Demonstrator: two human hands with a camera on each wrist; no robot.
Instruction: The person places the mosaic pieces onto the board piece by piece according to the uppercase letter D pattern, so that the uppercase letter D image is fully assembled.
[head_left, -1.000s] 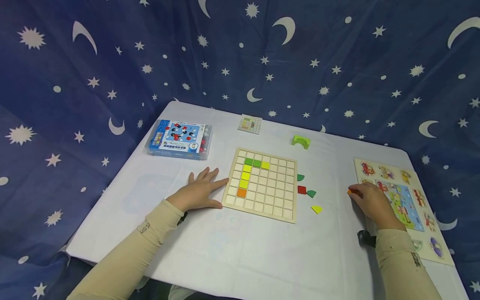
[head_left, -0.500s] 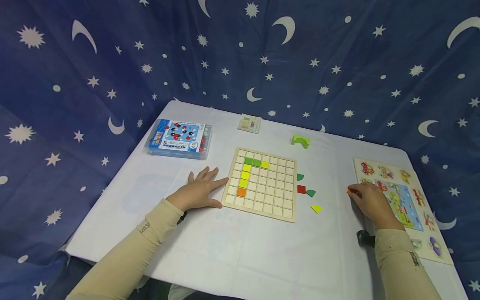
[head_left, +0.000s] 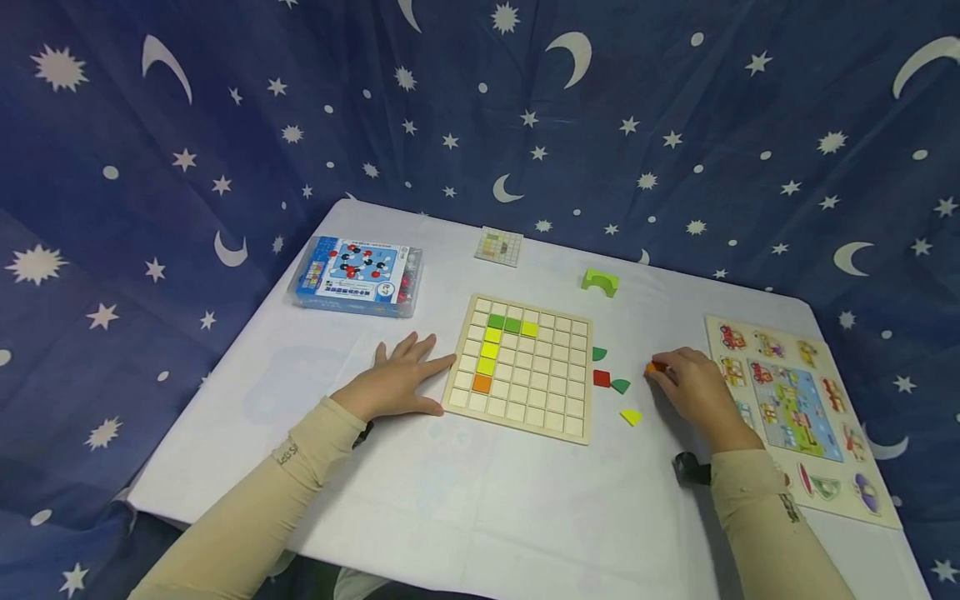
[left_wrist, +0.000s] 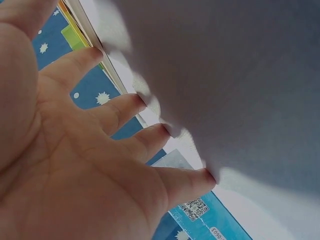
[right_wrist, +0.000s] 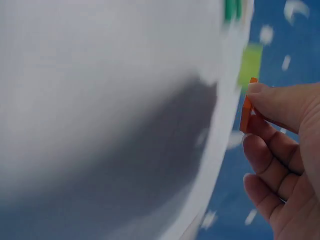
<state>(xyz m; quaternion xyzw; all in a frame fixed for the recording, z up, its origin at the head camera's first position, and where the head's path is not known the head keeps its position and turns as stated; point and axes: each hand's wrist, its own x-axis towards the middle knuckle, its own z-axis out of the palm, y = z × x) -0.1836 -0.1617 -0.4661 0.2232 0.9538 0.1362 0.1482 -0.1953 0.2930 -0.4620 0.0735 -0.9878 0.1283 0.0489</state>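
My left hand lies with spread, straight fingers on the white tablecloth, its forefinger and thumb at the left edge of a wooden grid board. On the board, green, yellow and orange tiles form a bent line along the upper left. Between thumb and fingers my right hand pinches a small orange tile, held over the table to the right of the board. Near that hand lie a yellow tile, a red square tile and two green quarter-round tiles.
A picture puzzle board lies at the right. At the back left is a clear plastic box with a molecule picture. A small grid pattern card and a light green arch block are at the back.
My right hand has moved left, away from the picture puzzle board and toward the loose tiles, carrying the orange tile. The left hand has stayed in place.
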